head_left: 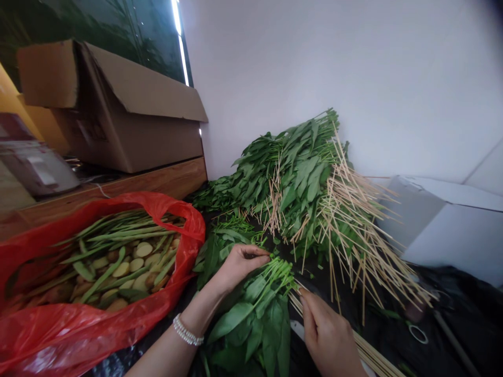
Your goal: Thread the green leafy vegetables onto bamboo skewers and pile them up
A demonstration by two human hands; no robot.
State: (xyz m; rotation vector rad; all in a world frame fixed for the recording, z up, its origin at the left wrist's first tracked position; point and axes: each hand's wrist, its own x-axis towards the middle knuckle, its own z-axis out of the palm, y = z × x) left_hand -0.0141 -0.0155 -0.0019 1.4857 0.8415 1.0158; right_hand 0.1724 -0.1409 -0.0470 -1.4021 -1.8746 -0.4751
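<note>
My left hand (241, 267), with a beaded bracelet (187, 331) at the wrist, pinches at the cut stem ends of a bunch of water spinach (251, 314). Its leaves hang toward me. On the right, the fingers of my right hand (328, 327) are closed on a thin bamboo skewer, mostly hidden by the hand, beside the stems. Loose bamboo skewers (377, 356) lie beneath that hand. Behind both hands rises a big pile of skewered greens (291, 178), with many pale skewer ends (361, 220) pointing right.
A red plastic bag (98, 335) of green beans and sliced potatoes (143, 249) stands at left. Beyond it a cardboard box (153, 125) sits on a wooden ledge. A white box (451, 225) is at right, near a metal ring (418, 334) on black plastic (463, 293).
</note>
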